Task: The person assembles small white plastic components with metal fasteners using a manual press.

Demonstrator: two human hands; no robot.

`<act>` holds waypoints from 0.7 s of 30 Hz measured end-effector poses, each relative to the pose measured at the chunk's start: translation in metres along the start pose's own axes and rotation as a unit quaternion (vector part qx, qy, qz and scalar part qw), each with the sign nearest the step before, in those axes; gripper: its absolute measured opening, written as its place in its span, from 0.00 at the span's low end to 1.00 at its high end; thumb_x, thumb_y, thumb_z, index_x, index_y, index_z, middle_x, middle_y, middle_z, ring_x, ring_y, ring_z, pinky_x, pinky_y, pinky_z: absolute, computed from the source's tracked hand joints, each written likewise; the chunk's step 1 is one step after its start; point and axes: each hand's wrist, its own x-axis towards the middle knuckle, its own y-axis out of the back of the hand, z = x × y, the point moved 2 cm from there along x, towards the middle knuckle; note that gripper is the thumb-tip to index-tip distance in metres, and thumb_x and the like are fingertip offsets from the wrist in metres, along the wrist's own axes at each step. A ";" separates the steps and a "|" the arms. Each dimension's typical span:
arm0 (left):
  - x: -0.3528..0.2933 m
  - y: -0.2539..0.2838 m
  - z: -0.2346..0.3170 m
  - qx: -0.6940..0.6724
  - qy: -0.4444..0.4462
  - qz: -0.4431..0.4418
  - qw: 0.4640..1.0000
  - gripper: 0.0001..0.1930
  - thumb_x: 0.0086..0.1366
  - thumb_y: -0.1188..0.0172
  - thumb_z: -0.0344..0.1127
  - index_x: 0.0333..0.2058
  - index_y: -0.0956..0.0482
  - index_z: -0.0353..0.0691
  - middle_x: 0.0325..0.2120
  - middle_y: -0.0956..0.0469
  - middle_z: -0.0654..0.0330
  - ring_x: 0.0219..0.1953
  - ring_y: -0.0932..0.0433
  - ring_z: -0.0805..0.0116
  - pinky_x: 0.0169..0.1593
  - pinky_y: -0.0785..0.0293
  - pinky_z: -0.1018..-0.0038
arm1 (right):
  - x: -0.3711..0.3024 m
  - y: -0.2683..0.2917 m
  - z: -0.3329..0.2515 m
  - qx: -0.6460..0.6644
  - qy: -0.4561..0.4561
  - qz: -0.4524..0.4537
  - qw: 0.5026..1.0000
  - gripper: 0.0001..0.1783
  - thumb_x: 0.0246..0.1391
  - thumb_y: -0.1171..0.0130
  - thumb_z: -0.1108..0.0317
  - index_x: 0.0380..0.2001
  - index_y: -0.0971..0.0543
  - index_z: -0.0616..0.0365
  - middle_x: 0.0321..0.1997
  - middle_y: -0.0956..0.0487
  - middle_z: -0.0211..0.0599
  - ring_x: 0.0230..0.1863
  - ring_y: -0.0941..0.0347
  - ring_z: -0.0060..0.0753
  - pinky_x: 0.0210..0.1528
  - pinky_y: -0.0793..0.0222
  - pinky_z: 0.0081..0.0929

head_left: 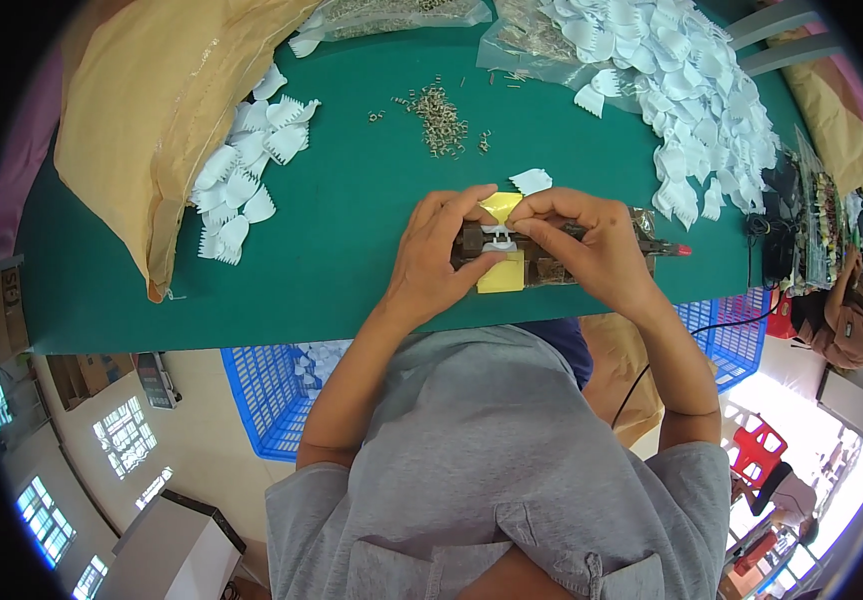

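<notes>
A dark bench fixture (pixel 552 270) with an upper yellow pad (pixel 501 206) and a lower yellow pad (pixel 501 272) lies near the table's front edge. White plastic parts (pixel 499 240) sit between the pads, resembling hair claw clip halves. My left hand (pixel 427 255) is closed around the fixture's left end, fingers at the upper pad and thumb at the lower one. From the other side my right hand (pixel 602 250) pinches just above the white parts; whatever is between its fingertips is too small to make out. One loose toothed white piece (pixel 531 181) lies just beyond.
Small metal springs (pixel 439 122) lie heaped on the green table (pixel 342 220). White toothed pieces are piled at the right (pixel 712 110) and by a brown paper sack (pixel 167 110) at the left. Clear bags (pixel 527 45) lie behind. Blue baskets (pixel 262 400) stand below; a cable (pixel 687 335) hangs over the edge.
</notes>
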 end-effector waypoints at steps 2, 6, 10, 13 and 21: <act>0.001 0.000 -0.001 -0.008 0.002 -0.002 1.000 0.38 0.51 0.22 0.28 0.63 0.26 0.43 0.43 0.17 0.59 0.50 0.22 0.60 0.54 0.25 0.66 | 0.002 0.001 -0.006 -0.226 0.188 0.016 0.956 0.05 0.60 0.35 0.74 0.39 0.16 0.60 0.33 0.19 0.34 0.39 0.25 0.33 0.42 0.29 0.31; 0.002 -0.001 -0.001 -0.017 -0.002 -0.006 1.000 0.36 0.50 0.22 0.27 0.61 0.24 0.42 0.44 0.18 0.59 0.50 0.22 0.62 0.52 0.23 0.68 | 0.005 -0.004 0.004 -0.265 0.211 -0.007 0.941 0.03 0.60 0.36 0.73 0.37 0.17 0.58 0.31 0.23 0.37 0.40 0.29 0.44 0.42 0.33 0.38; 0.000 -0.003 -0.003 -0.030 0.015 0.002 0.999 0.35 0.52 0.22 0.34 0.61 0.24 0.46 0.42 0.17 0.64 0.51 0.25 0.58 0.56 0.29 0.61 | 0.006 -0.009 0.005 -0.285 0.208 -0.017 0.936 0.03 0.60 0.37 0.73 0.37 0.18 0.58 0.34 0.22 0.34 0.39 0.31 0.40 0.45 0.34 0.35; 0.000 -0.002 -0.003 -0.033 0.021 -0.003 0.999 0.36 0.52 0.22 0.34 0.61 0.25 0.46 0.42 0.17 0.64 0.51 0.25 0.58 0.56 0.29 0.61 | 0.004 -0.011 0.004 -0.288 0.200 -0.010 0.936 0.03 0.60 0.37 0.74 0.37 0.18 0.58 0.34 0.22 0.35 0.39 0.31 0.40 0.45 0.34 0.36; 0.002 -0.001 -0.001 -0.017 0.005 0.004 1.000 0.36 0.51 0.22 0.31 0.61 0.25 0.44 0.42 0.16 0.63 0.50 0.24 0.59 0.55 0.28 0.64 | -0.001 -0.017 0.005 -0.311 0.220 0.041 0.924 0.02 0.61 0.37 0.71 0.37 0.19 0.55 0.32 0.25 0.35 0.39 0.31 0.43 0.45 0.38 0.39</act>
